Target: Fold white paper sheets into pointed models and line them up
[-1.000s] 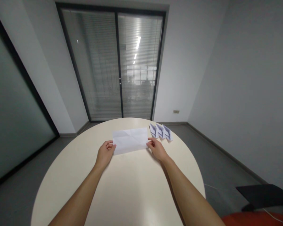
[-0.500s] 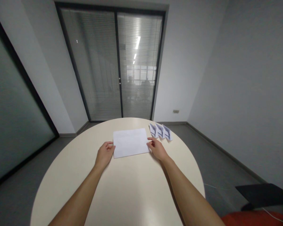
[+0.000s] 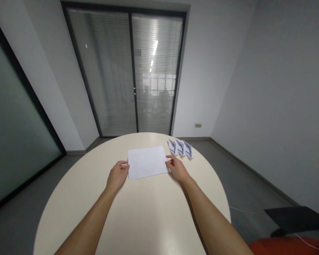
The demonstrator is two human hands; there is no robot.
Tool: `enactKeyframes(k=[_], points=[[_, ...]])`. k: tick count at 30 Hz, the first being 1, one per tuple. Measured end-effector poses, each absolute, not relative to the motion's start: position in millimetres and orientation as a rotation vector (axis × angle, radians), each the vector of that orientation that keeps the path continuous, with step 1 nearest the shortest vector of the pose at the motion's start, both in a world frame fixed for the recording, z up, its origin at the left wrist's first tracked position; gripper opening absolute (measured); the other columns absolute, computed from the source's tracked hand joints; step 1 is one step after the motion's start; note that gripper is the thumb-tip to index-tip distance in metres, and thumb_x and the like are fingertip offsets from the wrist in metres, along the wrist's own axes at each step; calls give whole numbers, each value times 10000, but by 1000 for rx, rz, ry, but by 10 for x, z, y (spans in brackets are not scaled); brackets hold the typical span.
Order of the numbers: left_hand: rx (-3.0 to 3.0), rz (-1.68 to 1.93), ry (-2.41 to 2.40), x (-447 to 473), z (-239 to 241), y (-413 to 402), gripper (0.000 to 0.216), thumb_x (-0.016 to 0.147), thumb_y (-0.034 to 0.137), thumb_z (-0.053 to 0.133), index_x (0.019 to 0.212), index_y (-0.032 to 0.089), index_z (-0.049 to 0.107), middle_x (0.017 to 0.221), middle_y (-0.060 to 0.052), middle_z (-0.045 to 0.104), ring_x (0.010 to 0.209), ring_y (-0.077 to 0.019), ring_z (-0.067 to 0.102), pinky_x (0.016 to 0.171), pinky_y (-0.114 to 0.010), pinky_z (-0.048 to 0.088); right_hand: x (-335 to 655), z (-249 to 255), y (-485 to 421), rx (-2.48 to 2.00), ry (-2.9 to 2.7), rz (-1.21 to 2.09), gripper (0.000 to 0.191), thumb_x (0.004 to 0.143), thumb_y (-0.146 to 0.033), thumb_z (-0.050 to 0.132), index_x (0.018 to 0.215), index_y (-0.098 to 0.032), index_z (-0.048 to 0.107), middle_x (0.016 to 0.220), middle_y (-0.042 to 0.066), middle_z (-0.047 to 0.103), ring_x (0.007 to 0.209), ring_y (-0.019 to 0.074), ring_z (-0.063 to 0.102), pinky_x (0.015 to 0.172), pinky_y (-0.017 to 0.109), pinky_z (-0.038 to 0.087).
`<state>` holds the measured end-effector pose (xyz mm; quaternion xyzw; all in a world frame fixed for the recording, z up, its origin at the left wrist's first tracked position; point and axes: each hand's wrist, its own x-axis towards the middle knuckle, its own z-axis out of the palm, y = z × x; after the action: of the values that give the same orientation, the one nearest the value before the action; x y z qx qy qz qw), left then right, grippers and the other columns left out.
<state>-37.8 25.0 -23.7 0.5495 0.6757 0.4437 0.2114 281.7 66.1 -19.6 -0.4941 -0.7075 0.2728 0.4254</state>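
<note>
A plain white sheet of paper [image 3: 148, 163] lies crosswise on the round cream table [image 3: 146, 209], slightly tilted. My left hand [image 3: 118, 173] is at its left edge, thumb and fingers closed on the paper there. On the opposite side, my right hand [image 3: 177, 168] pinches the right edge between thumb and fingers. Just beyond that hand, several folded paper pieces [image 3: 180, 148] stand in an overlapping row near the table's far right rim.
Glass doors with blinds [image 3: 134, 74] rise behind the table. A wall socket [image 3: 198, 125] sits low on the back wall. At the lower right are a black flat object [image 3: 299, 218] and something red [image 3: 287, 246], with a thin white cable.
The sheet's near and far edges have shifted very slightly toward me. Both hands keep nearly the same places at its sides.
</note>
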Motion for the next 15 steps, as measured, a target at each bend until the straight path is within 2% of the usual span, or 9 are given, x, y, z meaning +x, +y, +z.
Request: enactKeyframes(k=[15], points=[[1660,1009,2092,-324,-132,153,234,857,363,577,1058,265,648,890,-22,751,822,-199,697,694,-259,451,2818,-193,647,-1292,-1798,679,375,862,-270,579,1217,-152,602,793,13,655,707,161,606,688,276,461]])
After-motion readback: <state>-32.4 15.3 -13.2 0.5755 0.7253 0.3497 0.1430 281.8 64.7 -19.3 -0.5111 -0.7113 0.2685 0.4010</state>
